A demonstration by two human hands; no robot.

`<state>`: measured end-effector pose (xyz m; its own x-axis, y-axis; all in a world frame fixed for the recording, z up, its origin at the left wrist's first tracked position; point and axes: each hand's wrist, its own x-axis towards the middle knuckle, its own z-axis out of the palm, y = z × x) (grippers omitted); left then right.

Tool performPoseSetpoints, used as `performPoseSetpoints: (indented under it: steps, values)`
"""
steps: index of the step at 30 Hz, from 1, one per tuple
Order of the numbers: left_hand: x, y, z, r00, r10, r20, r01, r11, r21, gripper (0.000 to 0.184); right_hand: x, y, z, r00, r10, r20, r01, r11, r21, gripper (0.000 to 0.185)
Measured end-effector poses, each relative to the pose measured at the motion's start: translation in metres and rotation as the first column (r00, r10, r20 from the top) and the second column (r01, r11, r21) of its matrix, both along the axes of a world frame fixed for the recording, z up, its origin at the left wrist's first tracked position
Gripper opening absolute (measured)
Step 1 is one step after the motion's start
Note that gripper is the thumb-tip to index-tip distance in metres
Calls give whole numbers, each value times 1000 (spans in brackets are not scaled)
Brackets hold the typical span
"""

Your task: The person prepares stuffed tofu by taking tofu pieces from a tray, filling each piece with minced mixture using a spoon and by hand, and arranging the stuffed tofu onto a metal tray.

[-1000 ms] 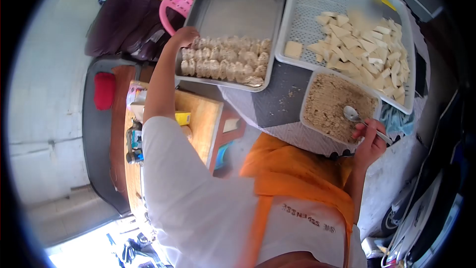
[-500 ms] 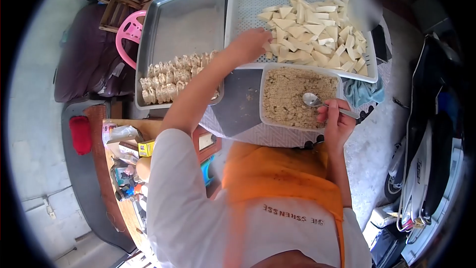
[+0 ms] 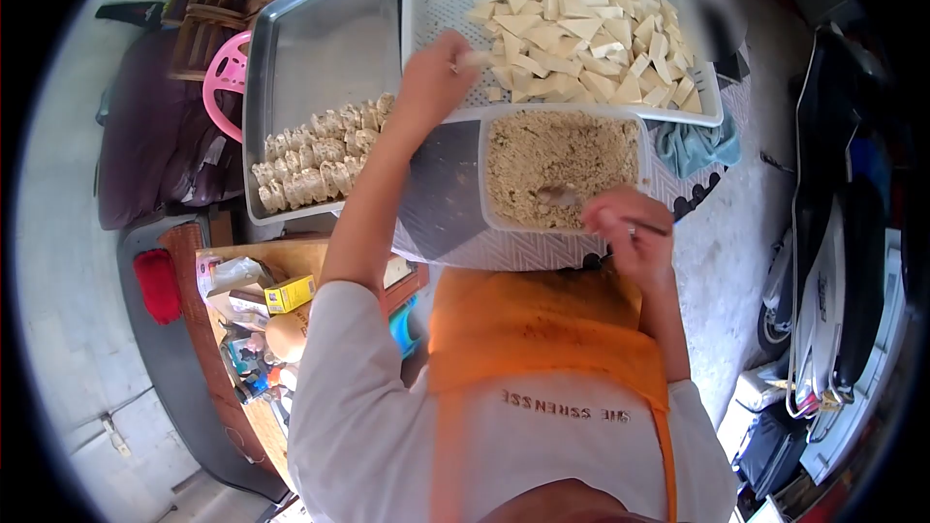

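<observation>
My left hand pinches a pale piece at the near left part of the white perforated tray, beside a heap of pale, mostly triangular cut pieces. In my right hand is a metal spoon, its bowl down in the brown crumbly mixture. The mixture fills a clear rectangular tub. Left of my left forearm, a metal tray holds rows of filled, light-brown pieces along its near end.
A teal cloth lies by the tub's right side. Left of the metal tray is a pink chair back. A wooden table with a yellow box and clutter stands at lower left. A folded vehicle-like item leans at far right.
My left hand went from the metal tray to the perforated tray and took hold of a pale piece. The spoon moved lower into the mixture. The whole view has shifted.
</observation>
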<state>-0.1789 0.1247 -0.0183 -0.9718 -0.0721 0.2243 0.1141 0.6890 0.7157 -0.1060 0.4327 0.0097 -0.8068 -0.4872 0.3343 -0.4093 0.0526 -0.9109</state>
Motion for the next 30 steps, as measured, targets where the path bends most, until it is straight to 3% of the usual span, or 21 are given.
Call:
performPoseSetpoints:
  steps: [2, 5, 6, 9, 10, 13, 16, 20, 23, 30]
  values:
    - [10, 8, 15, 998, -22, 51, -5, 880, 475, 13, -3, -7, 5, 960, 126, -249, -72, 973, 218, 4]
    - [39, 38, 45, 988, -68, 140, -73, 594, 801, 28, -17, -9, -2, 940, -68, -334, 164, 949, 269, 9]
    - [46, 43, 46, 983, -108, 151, -66, 557, 828, 36, -22, -6, -4, 928, -108, -357, 202, 950, 239, 6]
    - [69, 70, 43, 975, -199, 96, -21, 349, 937, 35, -15, -4, 8, 955, -296, 30, 295, 955, 37, 9]
    - [73, 78, 41, 970, -230, 75, 2, 315, 949, 35, -14, -6, 7, 931, -362, 34, 363, 931, -34, 15]
    - [83, 95, 34, 929, -348, 125, -17, 297, 955, 37, -4, -6, 13, 880, -475, -13, 473, 878, -65, 10]
    - [86, 112, 33, 927, -316, 200, -80, 355, 932, 37, 1, -6, 23, 894, -329, -304, 348, 937, 10, 6]
    - [82, 119, 30, 930, -300, 212, -67, 430, 900, 37, 3, -16, 21, 868, -221, -445, 256, 966, 19, 12]
    - [80, 115, 31, 928, -303, 216, -4, 571, 821, 36, 5, -21, 15, 843, -231, -485, 246, 969, -34, 17]
    - [85, 120, 34, 910, -367, 193, 61, 579, 813, 31, 5, -30, 11, 814, -166, -556, 240, 969, 62, 20]
